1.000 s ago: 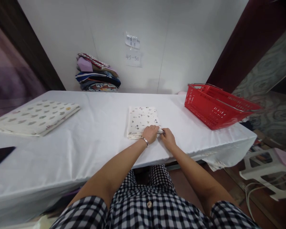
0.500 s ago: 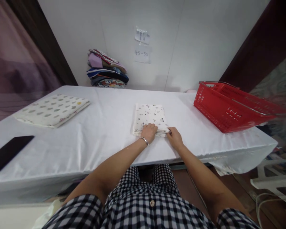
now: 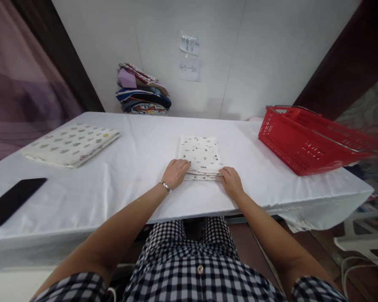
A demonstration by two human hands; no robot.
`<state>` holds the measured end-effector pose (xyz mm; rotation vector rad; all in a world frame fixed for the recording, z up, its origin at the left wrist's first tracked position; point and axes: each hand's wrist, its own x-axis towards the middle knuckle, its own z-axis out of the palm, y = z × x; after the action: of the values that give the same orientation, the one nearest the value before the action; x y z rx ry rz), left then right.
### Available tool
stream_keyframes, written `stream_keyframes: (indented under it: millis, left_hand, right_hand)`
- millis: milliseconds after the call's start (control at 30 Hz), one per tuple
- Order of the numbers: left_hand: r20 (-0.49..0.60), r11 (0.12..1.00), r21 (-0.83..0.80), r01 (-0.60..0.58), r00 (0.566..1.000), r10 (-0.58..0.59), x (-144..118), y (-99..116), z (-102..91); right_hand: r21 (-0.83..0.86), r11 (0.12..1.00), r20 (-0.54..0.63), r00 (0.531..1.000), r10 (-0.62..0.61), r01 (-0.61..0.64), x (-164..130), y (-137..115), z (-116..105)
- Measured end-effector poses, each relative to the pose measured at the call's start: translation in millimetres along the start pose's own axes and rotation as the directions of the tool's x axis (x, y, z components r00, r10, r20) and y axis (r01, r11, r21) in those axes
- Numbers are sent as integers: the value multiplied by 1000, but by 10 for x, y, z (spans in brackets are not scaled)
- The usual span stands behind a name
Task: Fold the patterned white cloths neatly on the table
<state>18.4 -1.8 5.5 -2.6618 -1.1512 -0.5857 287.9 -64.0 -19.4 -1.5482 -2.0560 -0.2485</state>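
A small folded cloth (image 3: 202, 153), cream with scattered little dark prints, lies near the front edge of the table, in front of the person, its layers showing along the near side. The hands are apart, one at each near corner: the right hand (image 3: 231, 181) pinches the right corner, while the left hand (image 3: 175, 172), a silvery bracelet (image 3: 166, 187) at its wrist, has its fingers over the left one — how tightly, I cannot tell.

The table wears a glossy white tablecloth (image 3: 138, 172), softly wrinkled and hanging over the front edge. To the left lie a larger folded cloth (image 3: 74, 144) with grey-green motifs and, nearer, a flat black object (image 3: 14, 201). A red basket (image 3: 302, 144) with slotted sides stands at the right.

Beyond, a stack of fabrics (image 3: 143, 92) sits at the far edge against a pale panelled wall (image 3: 255, 54). A pinkish curtain (image 3: 19, 84) hangs at the left; a white stool (image 3: 362, 241) stands on the brown floor (image 3: 247, 241) at the right.

Two papers are fixed to the wall: the lower sheet (image 3: 189, 69) reads "45-50"; the upper sheet (image 3: 189, 45) bears handwritten characters — too blurred to read.
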Motion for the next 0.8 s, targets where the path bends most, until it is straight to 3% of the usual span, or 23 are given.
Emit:
stream_keyframes:
  millis: [267, 500, 600, 800]
  left_hand:
    - [82, 993, -81, 89, 993, -82, -124, -143, 56]
    - [-77, 910, -389, 148, 978, -192, -242, -152, 83]
    - [-73, 826, -512, 234, 947, -313, -272, -154, 68]
    - [101, 651, -576, 494, 833, -544, -251, -110, 16]
  right_hand:
    - [3, 999, 136, 990, -48, 48, 66, 43, -75]
    - [-1, 995, 177, 979, -100, 101, 123, -54, -156]
    - [69, 987, 185, 970, -155, 145, 168, -158, -147]
    - [133, 957, 227, 932, -284, 259, 402, -453, 13]
